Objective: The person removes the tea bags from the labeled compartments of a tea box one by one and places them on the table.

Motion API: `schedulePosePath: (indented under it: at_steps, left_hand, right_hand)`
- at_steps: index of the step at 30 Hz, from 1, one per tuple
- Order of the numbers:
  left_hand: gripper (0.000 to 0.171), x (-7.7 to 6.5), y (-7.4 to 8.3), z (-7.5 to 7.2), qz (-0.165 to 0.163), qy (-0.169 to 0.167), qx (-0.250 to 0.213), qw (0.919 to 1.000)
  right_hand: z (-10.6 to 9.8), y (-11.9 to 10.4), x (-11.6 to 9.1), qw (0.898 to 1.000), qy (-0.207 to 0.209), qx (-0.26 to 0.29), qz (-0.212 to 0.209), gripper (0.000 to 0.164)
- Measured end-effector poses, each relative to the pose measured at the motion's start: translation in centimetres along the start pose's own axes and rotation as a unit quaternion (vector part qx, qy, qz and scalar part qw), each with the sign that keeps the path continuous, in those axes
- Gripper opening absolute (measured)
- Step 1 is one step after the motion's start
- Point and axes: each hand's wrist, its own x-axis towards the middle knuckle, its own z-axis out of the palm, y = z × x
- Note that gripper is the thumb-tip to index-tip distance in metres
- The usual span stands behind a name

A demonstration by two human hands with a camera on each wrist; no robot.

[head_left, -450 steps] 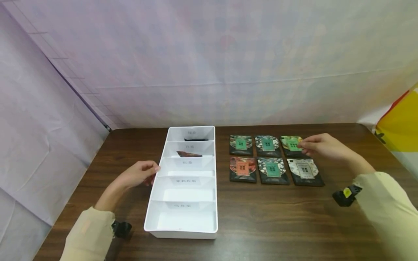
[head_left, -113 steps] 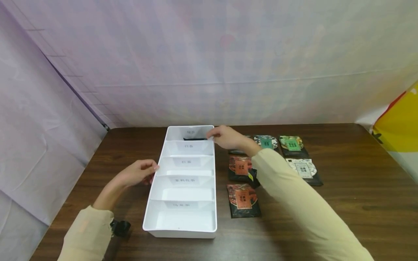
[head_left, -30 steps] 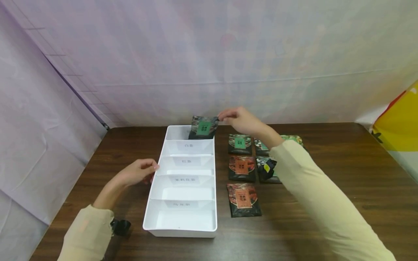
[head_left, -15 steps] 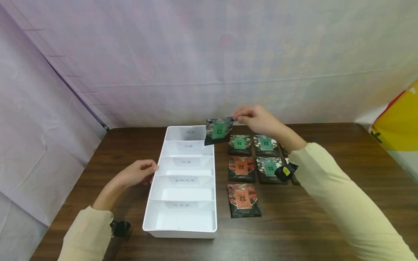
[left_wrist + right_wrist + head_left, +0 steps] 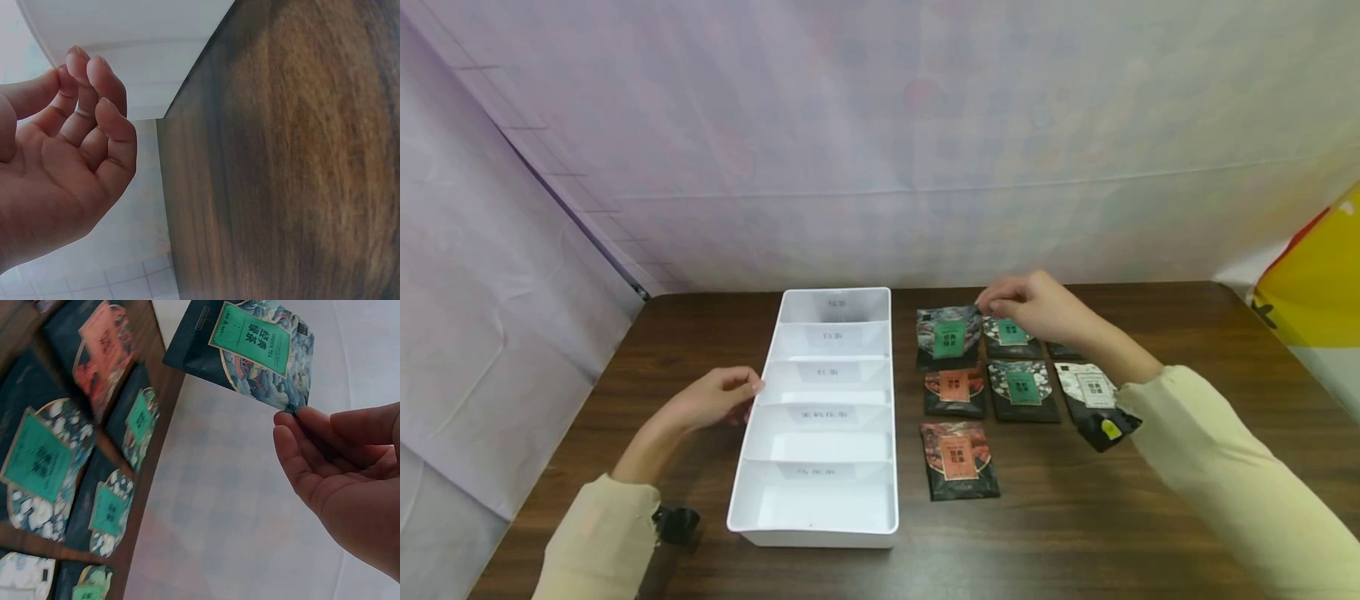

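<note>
My right hand (image 5: pixel 1037 308) pinches a dark green-tea sachet (image 5: pixel 949 337) by one top corner, holding it over the back-left of the rows of sachets. In the right wrist view this sachet (image 5: pixel 250 347) hangs from thumb and fingertips, its green label showing. My left hand (image 5: pixel 718 396) grips the left rim of a white divided box (image 5: pixel 812 532) between thumb and forefinger; the left wrist view has the other fingers of the hand (image 5: pixel 75 144) curled outside its wall. Labels mark the box's several compartments, and no sachets show in them.
A red-labelled sachet (image 5: pixel 962 460) lies nearest me, with another red one (image 5: pixel 955 392) behind it. Right of these are a green-labelled white-flower sachet (image 5: pixel 1022 390) and a white-labelled one (image 5: pixel 1092 387). A pale cloth (image 5: pixel 917 167) hangs behind the wooden table.
The green-tea sachet came up out of the box's far compartment and moved right, then lower, with my right hand. Earlier, a red-labelled sachet appeared at the front. My left hand stayed put.
</note>
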Motion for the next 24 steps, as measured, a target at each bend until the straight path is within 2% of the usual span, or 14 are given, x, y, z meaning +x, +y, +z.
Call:
schedulePosePath:
  at_steps: [9,13,17,24]
  left_hand:
    - [0.02,0.0,-0.1,0.0,0.0,-0.001,0.0,1.0]
    - [0.02,-0.1,-0.1,0.0,0.002,-0.003,0.0,1.0]
    - [0.02,0.0,-0.1,0.0,0.003,-0.004,-0.002,1.0]
    - [0.02,-0.1,-0.1,0.0,0.0,-0.003,0.002,1.0]
  right_hand:
    - [-0.1,2.0,-2.2,1.0,0.004,-0.016,0.022,0.024]
    - [-0.2,3.0,-3.2,0.999,-0.001,-0.008,0.032,0.024]
    - [-0.4,3.8,-4.3,0.999,-0.018,0.009,0.04,0.023]
    - [-0.8,5.2,-5.9,0.998,-0.058,-0.003,0.039,0.024]
